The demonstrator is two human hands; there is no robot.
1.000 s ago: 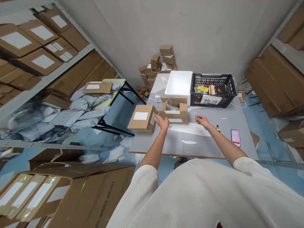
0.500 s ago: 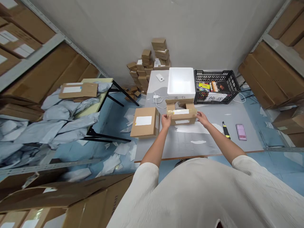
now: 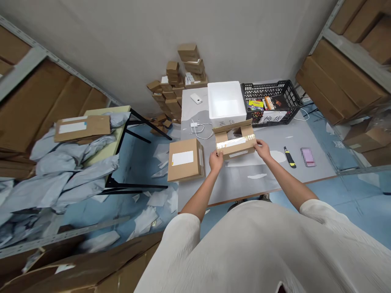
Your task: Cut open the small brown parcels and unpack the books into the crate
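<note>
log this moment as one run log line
left hand: on left end of open box | right hand: on its right end | closed box: left on table | cutter: right

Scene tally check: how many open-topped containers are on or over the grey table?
3: white rectangular tub, at the back; black plastic lattice crate, right of it; open brown cardboard box, between left hand and right hand.

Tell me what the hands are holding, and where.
The left hand and right hand hold an open cardboard box by its two near corners.
</note>
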